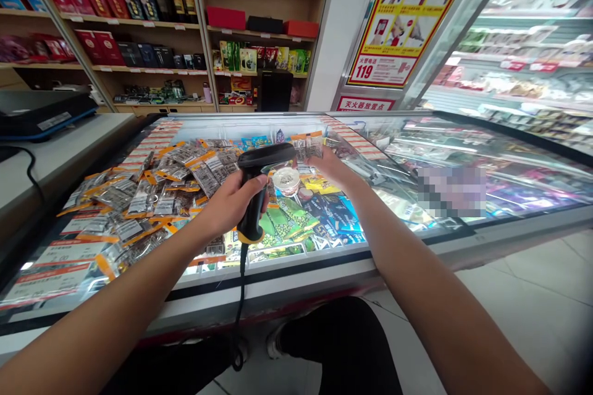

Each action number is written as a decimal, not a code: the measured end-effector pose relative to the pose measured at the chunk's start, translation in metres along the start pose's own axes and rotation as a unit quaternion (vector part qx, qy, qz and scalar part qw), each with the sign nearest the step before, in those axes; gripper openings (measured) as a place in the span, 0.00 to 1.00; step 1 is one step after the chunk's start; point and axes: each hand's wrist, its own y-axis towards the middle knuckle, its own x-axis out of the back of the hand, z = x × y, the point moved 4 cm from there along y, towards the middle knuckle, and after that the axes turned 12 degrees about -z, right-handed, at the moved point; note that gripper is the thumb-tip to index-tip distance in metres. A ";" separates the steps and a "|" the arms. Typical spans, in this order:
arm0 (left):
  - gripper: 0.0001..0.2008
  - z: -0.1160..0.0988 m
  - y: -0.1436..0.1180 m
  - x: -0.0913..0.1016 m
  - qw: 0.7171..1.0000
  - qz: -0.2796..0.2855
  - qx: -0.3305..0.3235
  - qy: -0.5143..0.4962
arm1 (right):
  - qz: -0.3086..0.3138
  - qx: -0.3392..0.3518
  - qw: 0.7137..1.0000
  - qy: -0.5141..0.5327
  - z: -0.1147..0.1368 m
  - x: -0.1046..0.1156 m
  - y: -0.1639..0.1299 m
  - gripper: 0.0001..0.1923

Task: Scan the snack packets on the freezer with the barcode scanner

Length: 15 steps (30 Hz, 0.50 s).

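My left hand [231,200] grips the handle of a black barcode scanner [262,166] with a yellow base; its black cable hangs down in front of the freezer. The scanner's head points right. My right hand [331,166] holds a clear plastic packet [307,147] with an orange top strip just above and right of the scanner's head. A small round white-lidded cup [286,180] shows between the two hands; whether a hand holds it I cannot tell. Both hands hover over a glass-topped chest freezer [306,259].
Several orange-edged snack packets [152,188] lie piled on the freezer's left glass. Green and blue packages [296,219] show under the glass. A counter with a black device [44,112] is at left, wooden shelves [185,24] behind, a refrigerated display [523,55] at right.
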 end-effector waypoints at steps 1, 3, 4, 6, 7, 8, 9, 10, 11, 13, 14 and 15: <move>0.18 -0.001 0.000 0.000 1.000 0.000 0.002 0.004 | 0.004 -0.002 1.000 -0.014 0.001 0.000 0.000 0.28; 0.18 -0.003 0.000 0.000 1.000 -0.010 0.008 0.004 | 0.011 -0.004 0.999 -0.044 0.001 -0.001 0.001 0.28; 0.17 -0.004 0.000 0.000 1.000 -0.020 0.011 0.003 | 0.005 0.002 0.998 -0.067 -0.002 0.000 0.003 0.29; 0.17 -0.006 0.001 0.002 0.999 -0.041 0.014 -0.009 | -0.032 -0.006 0.986 -0.166 -0.013 0.006 0.010 0.31; 0.17 -0.006 0.001 0.003 0.999 -0.046 0.014 -0.017 | -0.057 -0.022 0.970 -0.236 -0.021 0.011 0.014 0.32; 0.16 -0.006 0.002 0.005 0.998 -0.049 0.013 -0.026 | -0.079 -0.044 0.947 -0.308 -0.029 0.016 0.017 0.32; 0.16 -0.005 0.003 0.006 0.998 -0.050 0.012 -0.036 | -0.096 -0.062 0.921 -0.373 -0.036 0.021 0.019 0.33; 0.16 -0.005 0.004 0.007 0.998 -0.049 0.013 -0.044 | -0.107 -0.071 0.898 -0.422 -0.040 0.026 0.020 0.33; 0.15 -0.003 0.005 0.009 0.997 -0.050 0.016 -0.049 | -0.113 -0.064 0.885 -0.446 -0.041 0.028 0.021 0.34; 0.14 -0.001 0.007 0.011 0.997 -0.053 0.024 -0.052 | -0.092 0.002 0.906 -0.414 -0.034 0.021 0.019 0.33; 0.14 0.000 0.007 0.012 0.997 -0.055 0.027 -0.053 | -0.054 0.047 0.931 -0.358 -0.026 0.012 0.015 0.31; 0.14 0.001 0.007 0.012 0.996 -0.056 0.029 -0.056 | 0.002 0.090 0.954 -0.285 -0.018 0.000 0.009 0.29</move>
